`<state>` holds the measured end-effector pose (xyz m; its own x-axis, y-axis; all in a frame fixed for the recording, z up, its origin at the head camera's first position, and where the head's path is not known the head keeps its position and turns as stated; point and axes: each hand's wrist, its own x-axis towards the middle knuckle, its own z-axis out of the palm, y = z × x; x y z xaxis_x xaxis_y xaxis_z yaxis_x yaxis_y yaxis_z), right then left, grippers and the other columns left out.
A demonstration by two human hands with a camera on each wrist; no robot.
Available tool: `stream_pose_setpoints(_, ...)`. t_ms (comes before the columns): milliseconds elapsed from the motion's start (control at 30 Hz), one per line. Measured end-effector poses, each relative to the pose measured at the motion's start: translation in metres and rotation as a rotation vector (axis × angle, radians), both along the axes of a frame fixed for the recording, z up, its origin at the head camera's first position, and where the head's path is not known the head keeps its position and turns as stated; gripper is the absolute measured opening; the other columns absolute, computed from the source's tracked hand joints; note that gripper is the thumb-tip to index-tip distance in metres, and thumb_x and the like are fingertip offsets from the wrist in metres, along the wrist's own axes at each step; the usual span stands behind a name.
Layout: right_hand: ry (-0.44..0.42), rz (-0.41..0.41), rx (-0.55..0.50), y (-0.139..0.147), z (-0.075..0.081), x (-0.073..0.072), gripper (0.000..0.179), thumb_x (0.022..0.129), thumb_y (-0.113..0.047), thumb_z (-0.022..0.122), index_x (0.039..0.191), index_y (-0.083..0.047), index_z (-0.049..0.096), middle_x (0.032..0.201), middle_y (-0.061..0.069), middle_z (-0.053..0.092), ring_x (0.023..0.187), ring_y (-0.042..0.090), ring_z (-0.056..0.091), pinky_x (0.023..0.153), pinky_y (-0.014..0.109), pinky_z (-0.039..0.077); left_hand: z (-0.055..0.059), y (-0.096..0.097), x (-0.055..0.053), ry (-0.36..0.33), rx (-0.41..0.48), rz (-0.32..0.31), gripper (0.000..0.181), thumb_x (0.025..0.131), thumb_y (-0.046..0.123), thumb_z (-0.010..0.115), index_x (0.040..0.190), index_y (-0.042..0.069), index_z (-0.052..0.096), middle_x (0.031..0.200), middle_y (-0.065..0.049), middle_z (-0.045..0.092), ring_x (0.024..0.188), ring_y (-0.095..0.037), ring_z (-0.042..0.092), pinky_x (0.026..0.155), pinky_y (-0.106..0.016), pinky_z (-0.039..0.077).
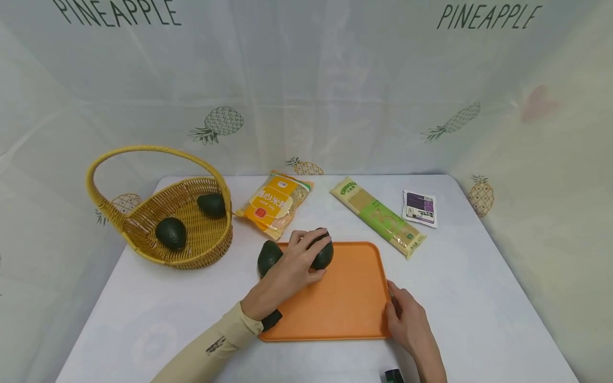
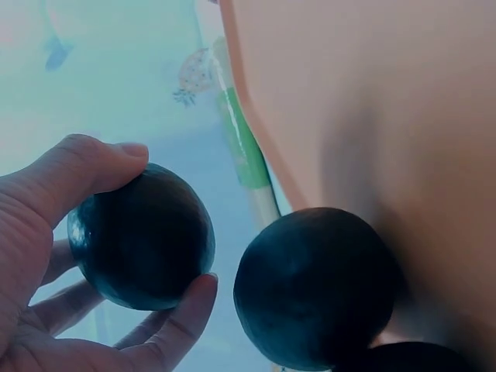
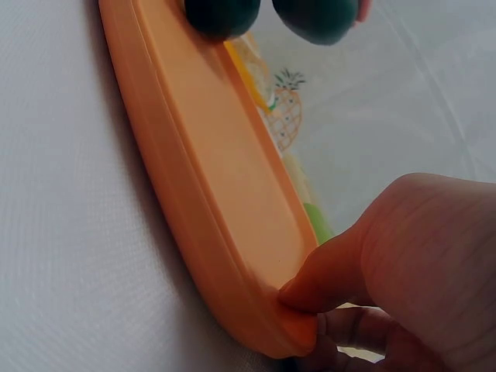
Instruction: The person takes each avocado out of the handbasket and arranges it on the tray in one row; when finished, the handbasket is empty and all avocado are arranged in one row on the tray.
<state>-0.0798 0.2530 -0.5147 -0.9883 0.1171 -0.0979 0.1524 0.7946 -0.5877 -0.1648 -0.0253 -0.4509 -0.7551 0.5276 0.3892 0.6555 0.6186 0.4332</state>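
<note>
My left hand (image 1: 294,263) holds a dark green avocado (image 1: 323,255) over the far left part of an orange tray (image 1: 345,298). In the left wrist view, the thumb and fingers curl round this avocado (image 2: 147,240). A second avocado (image 1: 269,257) sits at the tray's far left corner, partly covered by the left hand in the head view. At the tray's right side, my right hand (image 1: 409,322) grips the rim. Its thumb (image 3: 322,283) presses on top of the tray's edge, with the other fingers beneath.
Left of the tray stands a yellow wicker basket (image 1: 220,250) with two avocados (image 1: 171,233) inside. Behind the tray lie an orange grain bag (image 1: 275,205), a green noodle packet (image 1: 378,215) and a small purple-white sachet (image 1: 420,208). A pineapple-print curtain (image 1: 306,80) hangs behind the table.
</note>
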Motion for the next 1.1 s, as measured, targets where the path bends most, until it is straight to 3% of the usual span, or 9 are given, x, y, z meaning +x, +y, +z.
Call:
stream_pose_setpoints(67,0.009,0.001,0.004,0.0,0.0,0.0,0.054,0.1,-0.002,0.06,0.153,0.002,0.056,0.085,0.004,0.054,0.074,0.015,0.046,0.061,0.024,0.036,0.0,0.001,-0.001,-0.005,-0.01,-0.011,0.065,0.086,0.008,0.089,0.146,0.004,0.062,0.156,-0.018,0.056,0.125,-0.039,0.053,0.091,-0.041,0.064)
stream_pose_setpoints(267,0.028,0.009,0.006,0.001,0.001,0.0,0.053,0.1,-0.001,0.06,0.153,0.001,0.056,0.085,0.004,0.054,0.073,0.014,0.045,0.061,0.023,0.036,0.0,-0.003,-0.006,-0.011,-0.004,0.035,0.066,0.084,0.009,0.092,0.144,0.005,0.064,0.155,-0.015,0.056,0.126,-0.037,0.052,0.092,-0.043,0.064)
stream_pose_setpoints(500,0.027,-0.001,0.0,0.001,0.001,0.0,0.053,0.099,-0.001,0.061,0.153,0.001,0.056,0.084,0.005,0.053,0.073,0.015,0.046,0.061,0.023,0.036,-0.004,0.001,-0.006,0.018,-0.048,-0.017,0.065,0.086,0.01,0.09,0.144,0.003,0.063,0.155,-0.017,0.056,0.125,-0.038,0.052,0.092,-0.041,0.063)
stream_pose_setpoints(767,0.015,-0.001,-0.006,0.001,0.001,0.0,0.053,0.1,-0.002,0.06,0.153,0.001,0.056,0.084,0.005,0.053,0.073,0.014,0.045,0.061,0.024,0.036,-0.006,0.012,-0.007,0.141,-0.181,-0.05,0.063,0.088,0.013,0.089,0.144,0.003,0.063,0.154,-0.017,0.056,0.127,-0.037,0.052,0.104,-0.043,0.056)
stream_pose_setpoints(900,0.034,0.008,-0.002,0.001,0.001,0.0,0.053,0.1,-0.002,0.059,0.152,0.002,0.056,0.084,0.004,0.053,0.072,0.014,0.045,0.06,0.023,0.036,-0.008,0.014,-0.01,0.196,-0.265,-0.038,0.066,0.087,0.019,0.091,0.144,0.002,0.062,0.153,-0.018,0.056,0.129,-0.036,0.053,0.11,-0.047,0.049)
stream_pose_setpoints(1000,0.029,0.009,-0.002,0.001,0.001,-0.001,0.052,0.1,-0.002,0.059,0.152,0.002,0.057,0.083,0.004,0.053,0.072,0.014,0.045,0.061,0.023,0.036,-0.012,0.016,-0.014,0.262,-0.345,-0.011,0.066,0.086,0.025,0.092,0.142,0.004,0.063,0.151,-0.016,0.059,0.126,-0.034,0.055,0.108,-0.045,0.05)
stream_pose_setpoints(1100,0.012,0.006,-0.004,0.001,0.001,-0.001,0.053,0.1,-0.002,0.059,0.153,0.001,0.056,0.084,0.005,0.053,0.073,0.015,0.046,0.061,0.024,0.036,-0.019,0.019,-0.018,0.325,-0.418,0.01,0.061,0.087,0.03,0.091,0.138,0.006,0.066,0.145,-0.013,0.063,0.119,-0.032,0.057,0.096,-0.04,0.057)
